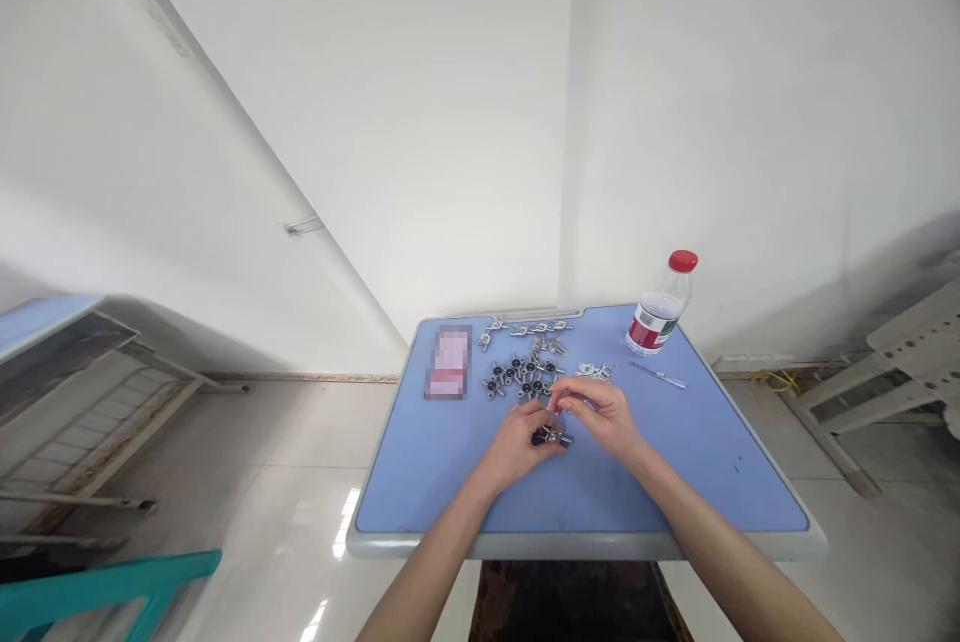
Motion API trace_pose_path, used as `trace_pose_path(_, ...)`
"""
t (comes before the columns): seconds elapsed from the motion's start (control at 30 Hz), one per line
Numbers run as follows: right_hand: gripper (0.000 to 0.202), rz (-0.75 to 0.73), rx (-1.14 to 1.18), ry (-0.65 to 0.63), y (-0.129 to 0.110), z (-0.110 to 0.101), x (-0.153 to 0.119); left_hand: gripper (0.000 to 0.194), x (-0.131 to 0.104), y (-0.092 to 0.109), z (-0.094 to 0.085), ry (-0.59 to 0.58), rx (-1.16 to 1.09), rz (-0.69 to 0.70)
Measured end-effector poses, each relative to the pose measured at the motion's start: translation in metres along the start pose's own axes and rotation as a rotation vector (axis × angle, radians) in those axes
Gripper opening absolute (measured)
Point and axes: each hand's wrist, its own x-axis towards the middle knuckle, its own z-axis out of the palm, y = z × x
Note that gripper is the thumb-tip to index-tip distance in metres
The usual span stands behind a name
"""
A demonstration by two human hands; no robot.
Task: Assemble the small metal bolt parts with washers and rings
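My left hand [520,444] is closed around a small dark metal fitting [553,436] held low over the blue desk. Just above it, my right hand [596,414] pinches with thumb and forefinger; a small red spot shows at the fingertips, too small to name. Beyond my hands lies a cluster of metal fittings with black round parts [525,374]. Farther back sit several silver metal pieces [529,329]. Thin pale metal rings or clips [595,372] lie behind my right hand.
A bottle with a red cap [654,327] stands at the desk's back right, with a pen [660,375] before it. A blurred pink phone-like rectangle [448,362] lies at the left. The blue desk [420,482] meets a white wall. A teal stool [112,582] is at lower left.
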Motion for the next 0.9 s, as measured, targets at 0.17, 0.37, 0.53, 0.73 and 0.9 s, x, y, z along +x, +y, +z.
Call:
trace_pose_path(0.17,0.018,-0.113,-0.062,-0.203,-0.014,0.013,0.002,0.012,-0.002,-0.004,0.004,0.034,0.021,0.005)
trace_pose_path(0.37,0.025,-0.118,-0.047,-0.330,-0.021,0.022,0.003,0.008,-0.001,-0.004,0.008,0.060,0.041,-0.033)
trace_pose_path(0.53,0.025,-0.083,-0.062,-0.207,-0.009,0.011,-0.001,0.019,-0.001,-0.010,0.009,0.056,0.035,0.054)
trace_pose_path(0.73,0.017,-0.139,-0.109,-0.182,-0.008,0.011,-0.001,0.022,-0.001,-0.013,0.010,0.066,0.054,0.069)
trace_pose_path(0.9,0.016,-0.162,-0.164,-0.148,-0.011,0.015,0.001,0.019,-0.001,-0.012,0.012,0.069,0.022,0.069)
